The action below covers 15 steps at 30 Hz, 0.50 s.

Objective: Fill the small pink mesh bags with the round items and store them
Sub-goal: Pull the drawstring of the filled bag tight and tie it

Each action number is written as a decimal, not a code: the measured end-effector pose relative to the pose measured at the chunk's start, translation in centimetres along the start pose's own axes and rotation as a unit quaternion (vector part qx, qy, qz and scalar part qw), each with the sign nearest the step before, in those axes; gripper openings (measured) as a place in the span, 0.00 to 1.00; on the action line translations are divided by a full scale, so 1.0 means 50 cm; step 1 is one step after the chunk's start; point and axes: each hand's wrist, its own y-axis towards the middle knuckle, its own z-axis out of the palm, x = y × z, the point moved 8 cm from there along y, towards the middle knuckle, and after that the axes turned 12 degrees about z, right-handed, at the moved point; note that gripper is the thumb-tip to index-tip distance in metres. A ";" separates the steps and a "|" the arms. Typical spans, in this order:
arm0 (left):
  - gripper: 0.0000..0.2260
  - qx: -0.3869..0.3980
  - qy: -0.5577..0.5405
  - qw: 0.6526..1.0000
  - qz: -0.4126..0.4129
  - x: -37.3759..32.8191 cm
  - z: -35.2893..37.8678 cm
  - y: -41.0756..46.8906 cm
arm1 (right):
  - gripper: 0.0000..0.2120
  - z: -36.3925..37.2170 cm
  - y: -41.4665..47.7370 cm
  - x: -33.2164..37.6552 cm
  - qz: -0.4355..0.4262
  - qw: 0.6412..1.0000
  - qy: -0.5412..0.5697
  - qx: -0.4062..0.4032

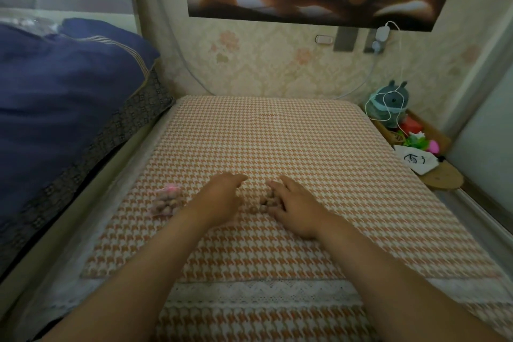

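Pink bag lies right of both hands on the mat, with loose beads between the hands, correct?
No. In the head view the pink bag lies left of both hands, by the left hand; the beads do lie between it and the right hand, on the mat.

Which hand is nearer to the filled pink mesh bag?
Left. The left hand is just to the right of the pink mesh bag; the right hand is farther right, at the loose round items.

Your pink mesh bag (166,200) lies flat at left, full, lumpy; loose tan round items (264,201) cluster to its right.
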 end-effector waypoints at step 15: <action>0.21 0.096 0.020 0.990 -0.098 0.092 -0.013 -0.064 | 0.11 -0.008 -0.008 0.148 -0.123 0.982 -0.118 -0.076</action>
